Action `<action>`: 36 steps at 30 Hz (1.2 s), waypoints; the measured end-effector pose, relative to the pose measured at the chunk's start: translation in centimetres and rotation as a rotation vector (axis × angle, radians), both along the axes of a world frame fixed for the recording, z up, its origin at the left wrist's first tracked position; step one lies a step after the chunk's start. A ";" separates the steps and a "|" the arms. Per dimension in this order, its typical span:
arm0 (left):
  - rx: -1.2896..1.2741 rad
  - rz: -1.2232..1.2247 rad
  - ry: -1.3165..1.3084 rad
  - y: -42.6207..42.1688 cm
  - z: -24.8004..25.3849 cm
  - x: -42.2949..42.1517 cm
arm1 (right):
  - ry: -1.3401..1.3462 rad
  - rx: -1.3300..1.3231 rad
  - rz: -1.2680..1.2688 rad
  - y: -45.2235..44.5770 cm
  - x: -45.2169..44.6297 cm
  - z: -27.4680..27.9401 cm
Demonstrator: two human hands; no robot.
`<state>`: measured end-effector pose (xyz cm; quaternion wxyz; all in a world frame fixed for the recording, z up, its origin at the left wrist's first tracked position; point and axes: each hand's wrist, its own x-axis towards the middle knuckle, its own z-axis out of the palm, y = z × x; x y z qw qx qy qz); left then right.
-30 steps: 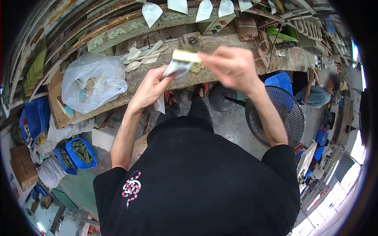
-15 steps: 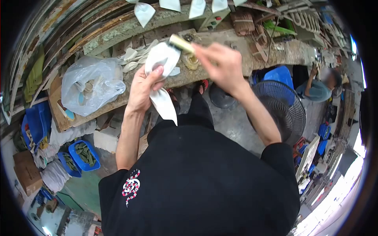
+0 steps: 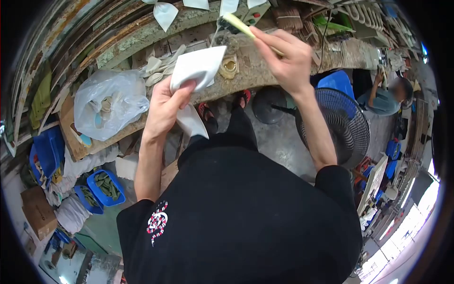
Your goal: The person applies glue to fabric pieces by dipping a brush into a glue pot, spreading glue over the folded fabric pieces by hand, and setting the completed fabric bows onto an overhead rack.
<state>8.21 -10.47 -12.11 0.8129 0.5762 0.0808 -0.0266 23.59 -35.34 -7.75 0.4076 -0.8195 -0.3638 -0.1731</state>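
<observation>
My left hand [image 3: 165, 109] grips a white folded strip [image 3: 197, 66] with a pointed end, thumb pressed on its bend; the other end of the strip hangs below the hand. In my right hand [image 3: 288, 59] is a brush [image 3: 239, 26] with a pale yellow handle. Its dark bristle end is raised above the strip, apart from it, and a thin strand seems to stretch between them. A small dish of amber liquid [image 3: 230, 66] stands on the worn wooden bench [image 3: 265, 64], beyond the strip. Several pointed white pieces [image 3: 165, 16] hang along the ledge at the back.
A clear plastic bag [image 3: 111, 104] with pieces inside lies on the bench at left, beside loose pale strips [image 3: 163, 66]. A black fan [image 3: 338, 125] stands close to my right forearm. Blue baskets [image 3: 106, 187] are at lower left. Another person [image 3: 385, 99] sits at far right.
The brush has lifted off the white strip and moved up and to the right with my right hand. The strip's upper end has tilted to the right in my left hand.
</observation>
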 end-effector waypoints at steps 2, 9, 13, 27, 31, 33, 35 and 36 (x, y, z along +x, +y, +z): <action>0.265 -0.062 -0.037 0.3 0.9 0.4 | -0.229 -0.018 0.302 0.2 -0.2 2.9; 0.465 -0.028 -0.261 -0.2 0.4 1.9 | -0.235 -0.155 0.239 1.0 0.8 2.9; -0.019 0.063 -0.034 0.3 -0.9 1.5 | -0.087 -0.184 0.035 0.7 0.8 -0.6; -0.515 0.144 -0.071 -0.9 -1.6 1.0 | 0.336 0.293 -0.206 3.1 -2.9 -3.4; -0.495 0.194 -0.033 -1.2 -1.2 1.0 | 0.446 0.145 -0.004 5.0 -3.9 -5.3; -0.668 0.096 -0.207 -0.4 -2.8 1.8 | 0.743 0.192 -0.137 3.3 -3.3 -9.1; -0.673 0.368 -0.187 -1.3 -1.3 3.3 | 0.834 0.525 -0.151 3.1 -3.1 -10.0; -0.716 0.431 -0.220 -0.9 -1.3 3.9 | 0.909 0.575 -0.199 2.3 -3.6 -10.1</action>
